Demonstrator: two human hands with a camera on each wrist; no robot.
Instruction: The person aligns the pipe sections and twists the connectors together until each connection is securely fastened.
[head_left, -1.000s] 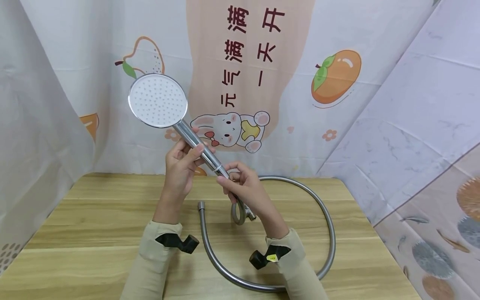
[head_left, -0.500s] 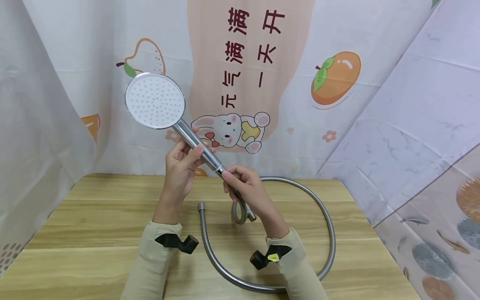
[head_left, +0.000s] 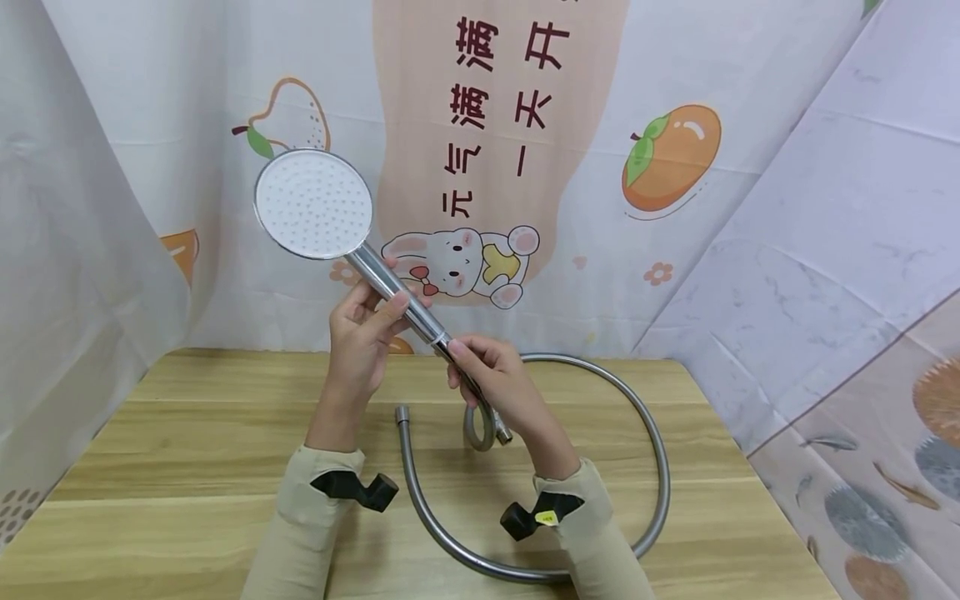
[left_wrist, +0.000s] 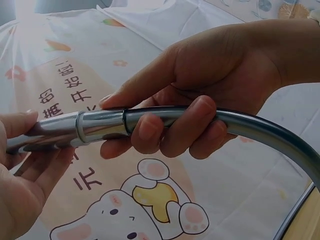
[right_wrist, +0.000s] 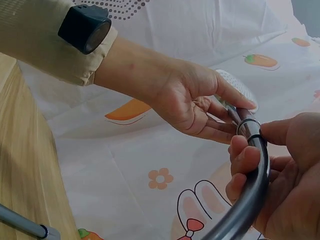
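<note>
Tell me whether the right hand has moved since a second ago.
Yes, slightly: in the head view, the right hand has its thumb tip shifted up and to the picture's right, judged against the printed rabbit.

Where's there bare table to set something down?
The table is bare left of the left sleeve and right of the wide loop of hose. It is crowded between that sleeve and the right sleeve, where hose curls.

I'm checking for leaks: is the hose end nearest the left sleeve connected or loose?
Loose: the hose end shows bare, nothing attached.
</note>
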